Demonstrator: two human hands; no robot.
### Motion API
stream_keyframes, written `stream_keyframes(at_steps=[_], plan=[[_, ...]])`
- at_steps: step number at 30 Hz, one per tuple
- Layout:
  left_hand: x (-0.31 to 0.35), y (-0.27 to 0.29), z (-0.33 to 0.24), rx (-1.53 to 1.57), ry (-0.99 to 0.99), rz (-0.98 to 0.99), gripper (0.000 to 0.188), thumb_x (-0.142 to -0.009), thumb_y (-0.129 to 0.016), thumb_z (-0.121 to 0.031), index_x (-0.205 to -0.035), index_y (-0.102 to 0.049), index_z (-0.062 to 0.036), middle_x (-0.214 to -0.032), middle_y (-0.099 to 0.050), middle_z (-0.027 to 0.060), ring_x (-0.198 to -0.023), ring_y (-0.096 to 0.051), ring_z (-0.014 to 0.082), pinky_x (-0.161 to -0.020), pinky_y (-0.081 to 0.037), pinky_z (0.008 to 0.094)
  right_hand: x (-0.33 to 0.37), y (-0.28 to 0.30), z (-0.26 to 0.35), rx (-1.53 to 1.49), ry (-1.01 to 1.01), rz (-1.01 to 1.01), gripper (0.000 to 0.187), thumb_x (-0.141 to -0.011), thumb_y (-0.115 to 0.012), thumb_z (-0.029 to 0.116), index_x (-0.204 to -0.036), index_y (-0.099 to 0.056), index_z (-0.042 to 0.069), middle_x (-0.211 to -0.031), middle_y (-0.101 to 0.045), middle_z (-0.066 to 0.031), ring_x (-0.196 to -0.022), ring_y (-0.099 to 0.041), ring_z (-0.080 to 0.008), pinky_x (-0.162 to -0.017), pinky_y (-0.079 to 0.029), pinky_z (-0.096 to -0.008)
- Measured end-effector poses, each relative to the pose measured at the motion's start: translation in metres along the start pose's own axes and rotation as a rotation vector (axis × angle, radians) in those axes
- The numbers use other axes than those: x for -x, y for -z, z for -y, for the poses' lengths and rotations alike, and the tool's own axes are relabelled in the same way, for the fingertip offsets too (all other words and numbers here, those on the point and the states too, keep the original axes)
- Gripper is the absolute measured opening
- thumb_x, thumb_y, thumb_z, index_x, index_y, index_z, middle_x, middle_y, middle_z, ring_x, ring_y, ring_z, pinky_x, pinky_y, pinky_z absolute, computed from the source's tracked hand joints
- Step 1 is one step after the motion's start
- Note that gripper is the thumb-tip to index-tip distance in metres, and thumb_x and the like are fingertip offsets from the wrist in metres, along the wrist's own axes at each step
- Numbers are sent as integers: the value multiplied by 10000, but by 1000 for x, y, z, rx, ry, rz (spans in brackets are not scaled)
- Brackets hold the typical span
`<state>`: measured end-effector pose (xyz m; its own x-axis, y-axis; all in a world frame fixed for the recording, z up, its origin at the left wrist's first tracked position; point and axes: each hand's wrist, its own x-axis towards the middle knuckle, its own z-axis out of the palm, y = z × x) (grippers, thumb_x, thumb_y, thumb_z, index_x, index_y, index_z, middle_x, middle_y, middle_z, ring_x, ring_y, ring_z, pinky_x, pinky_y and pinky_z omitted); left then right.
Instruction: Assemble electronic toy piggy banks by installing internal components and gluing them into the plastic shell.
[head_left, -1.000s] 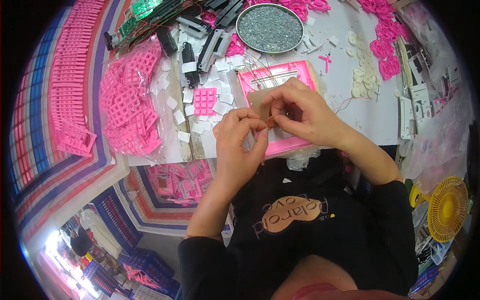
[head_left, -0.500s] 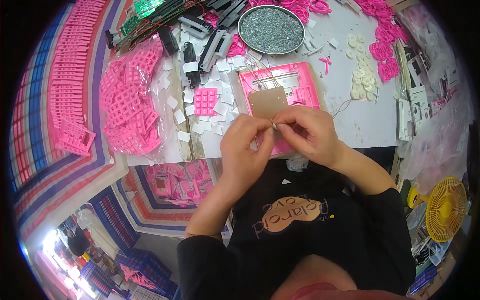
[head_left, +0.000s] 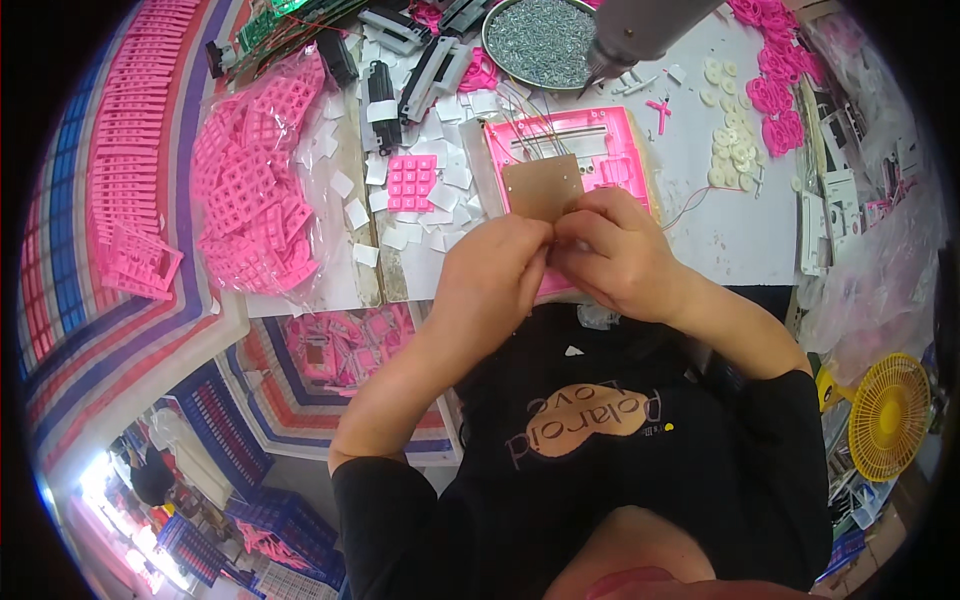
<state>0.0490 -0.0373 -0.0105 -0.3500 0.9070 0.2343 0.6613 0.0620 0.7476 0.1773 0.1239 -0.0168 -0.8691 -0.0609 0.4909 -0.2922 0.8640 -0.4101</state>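
Note:
My left hand and my right hand meet fingertip to fingertip, both closed in a pinch. Whatever sits between the fingers is hidden by them. They are over the near part of a pink plastic casing, which lies on the table with its inside facing up. A brown circuit board with pin-sized holes rests over the casing, just beyond my fingers. Thin wires run from the board's far side. Behind the casing hangs a dark grey power screwdriver, its tip pointing down and left.
A round metal tray of screws stands at the back. To the left lie a pink keypad, white paper squares, black-and-grey parts and a bag of pink frames. White discs and pink loops lie right.
The power screwdriver has come into view at the top. My fingers have closed in further, covering the small pale thing that showed between them. The whole view has shifted slightly.

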Motion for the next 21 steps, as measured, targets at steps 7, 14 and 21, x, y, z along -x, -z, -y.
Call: stream_keyframes(at_steps=[7, 14, 21], plan=[[13, -10, 1, -100, 16, -54, 194, -831, -673, 24, -1005, -621, -45, -841, -587, 121, -763, -606, 291, -646, -489, 396, 0, 8, 7, 82, -41, 202, 204, -696, -692, 169, -885, -731, 101, -912, -584, -27, -948, -554, -249, -815, -442, -377], [45, 8, -6, -131, 254, -333, 169, -818, -714, -1, -937, -600, -39, -939, -566, 104, -857, -563, 259, -760, -437, 351, 3, 25, 14, -17, -127, 319, 280, -767, -762, 145, -1043, -737, 113, -827, -562, -12, -850, -543, -212, -755, -418, -375], [64, 6, -6, 427, 490, -163, 76, -922, -630, -25, -856, -601, 0, -950, -598, 75, -723, -575, 156, -640, -449, 270, 6, 9, 17, 98, -163, 209, 292, -801, -767, 222, -1071, -717, 123, -799, -565, -1, -792, -559, -207, -698, -439, -351]])
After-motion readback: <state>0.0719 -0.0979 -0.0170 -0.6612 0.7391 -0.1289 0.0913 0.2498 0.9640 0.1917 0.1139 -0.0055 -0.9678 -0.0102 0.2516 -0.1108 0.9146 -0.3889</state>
